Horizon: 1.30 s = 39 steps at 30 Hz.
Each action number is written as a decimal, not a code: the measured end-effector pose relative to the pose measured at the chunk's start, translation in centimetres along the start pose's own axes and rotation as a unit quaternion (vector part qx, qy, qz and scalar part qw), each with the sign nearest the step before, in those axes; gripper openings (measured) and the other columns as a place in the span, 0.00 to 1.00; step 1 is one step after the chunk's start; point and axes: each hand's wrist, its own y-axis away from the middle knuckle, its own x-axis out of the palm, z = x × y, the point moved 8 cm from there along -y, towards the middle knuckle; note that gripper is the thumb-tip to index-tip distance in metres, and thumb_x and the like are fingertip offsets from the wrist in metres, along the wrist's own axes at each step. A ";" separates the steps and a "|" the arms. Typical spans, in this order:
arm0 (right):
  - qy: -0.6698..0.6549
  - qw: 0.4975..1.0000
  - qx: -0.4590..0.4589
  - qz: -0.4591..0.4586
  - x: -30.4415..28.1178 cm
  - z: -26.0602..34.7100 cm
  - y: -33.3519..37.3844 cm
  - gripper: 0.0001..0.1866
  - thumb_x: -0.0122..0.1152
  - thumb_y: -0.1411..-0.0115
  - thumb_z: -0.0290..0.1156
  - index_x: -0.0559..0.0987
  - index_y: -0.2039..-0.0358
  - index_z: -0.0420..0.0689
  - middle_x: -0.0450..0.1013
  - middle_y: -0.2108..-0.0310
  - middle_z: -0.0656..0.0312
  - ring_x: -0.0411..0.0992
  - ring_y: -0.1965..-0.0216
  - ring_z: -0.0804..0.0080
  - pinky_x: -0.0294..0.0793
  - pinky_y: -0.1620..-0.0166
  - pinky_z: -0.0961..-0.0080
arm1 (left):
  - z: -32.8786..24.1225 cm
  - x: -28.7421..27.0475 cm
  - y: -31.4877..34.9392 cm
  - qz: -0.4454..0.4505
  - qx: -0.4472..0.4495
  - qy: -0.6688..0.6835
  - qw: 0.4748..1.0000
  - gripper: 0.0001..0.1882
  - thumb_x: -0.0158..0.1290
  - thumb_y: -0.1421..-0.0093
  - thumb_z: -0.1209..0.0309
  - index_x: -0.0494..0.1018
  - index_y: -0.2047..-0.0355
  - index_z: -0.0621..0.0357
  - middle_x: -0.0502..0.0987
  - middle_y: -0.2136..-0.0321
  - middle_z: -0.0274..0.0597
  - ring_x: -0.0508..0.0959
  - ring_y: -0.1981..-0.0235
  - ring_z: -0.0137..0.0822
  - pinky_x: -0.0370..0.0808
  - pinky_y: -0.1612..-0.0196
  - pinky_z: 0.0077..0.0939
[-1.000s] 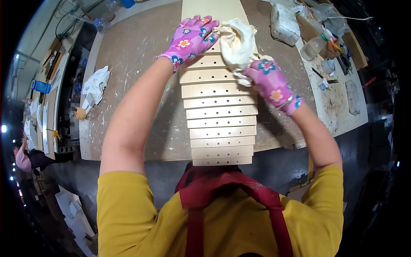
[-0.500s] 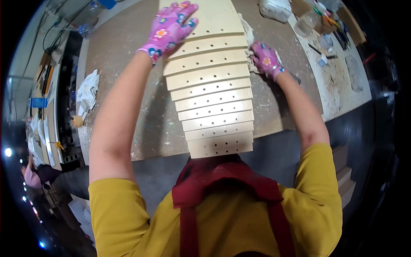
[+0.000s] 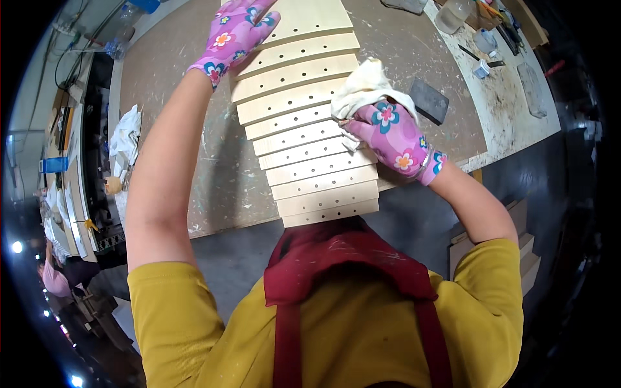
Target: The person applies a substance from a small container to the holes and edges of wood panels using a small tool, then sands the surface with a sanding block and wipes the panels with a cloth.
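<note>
Pale wooden boards [image 3: 294, 103] lie overlapped like steps down the middle of the table, each with a row of small drilled holes. My left hand [image 3: 234, 32], in a pink flowered glove, rests with fingers spread at the far left edge of the boards. My right hand [image 3: 396, 136], gloved the same way, is closed on a cream cloth [image 3: 369, 87]. That cloth touches the right side of the boards about midway along the row. A dark grey rectangular block [image 3: 430, 101] lies on the table just right of the cloth.
The worn brown tabletop [image 3: 174, 129] has a white crumpled cloth [image 3: 126, 136] at its left. On the right, a stained pale board [image 3: 511, 90] carries a clear container [image 3: 453, 16], a small white-and-blue bottle [image 3: 480, 69] and pens. Another person [image 3: 57, 278] is far left.
My right hand has come nearer with the cloth, from beside the boards onto their right side, uncovering the grey block. My left hand stays on the boards; the view has shifted slightly.
</note>
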 end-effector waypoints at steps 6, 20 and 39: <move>0.019 0.980 0.137 0.144 -0.9 -5.2 0.9 0.12 0.57 0.50 0.33 0.79 0.64 0.47 0.74 0.66 0.58 0.74 0.61 0.59 0.75 0.60 0.65 | 0.7 0.4 0.3 0.012 -0.012 -0.002 1.000 0.25 0.40 0.34 0.52 0.62 0.39 0.43 0.63 0.38 0.41 0.57 0.35 0.45 0.52 0.34 0.38; -0.099 0.974 0.202 0.039 4.4 -12.1 10.5 0.18 0.52 0.47 0.22 0.77 0.55 0.47 0.71 0.62 0.52 0.71 0.58 0.53 0.71 0.55 0.64 | -0.1 -0.4 0.1 0.016 -0.018 0.000 1.000 0.25 0.43 0.36 0.55 0.65 0.41 0.49 0.65 0.40 0.45 0.61 0.37 0.46 0.54 0.35 0.39; -0.290 0.928 0.185 -0.143 -4.7 -13.0 2.6 0.20 0.49 0.34 0.37 0.71 0.45 0.40 0.70 0.49 0.55 0.68 0.47 0.67 0.64 0.44 0.71 | -8.5 -7.8 10.5 -0.077 -0.001 0.103 0.992 0.23 0.50 0.46 0.73 0.68 0.48 0.53 0.74 0.52 0.44 0.72 0.49 0.45 0.68 0.43 0.36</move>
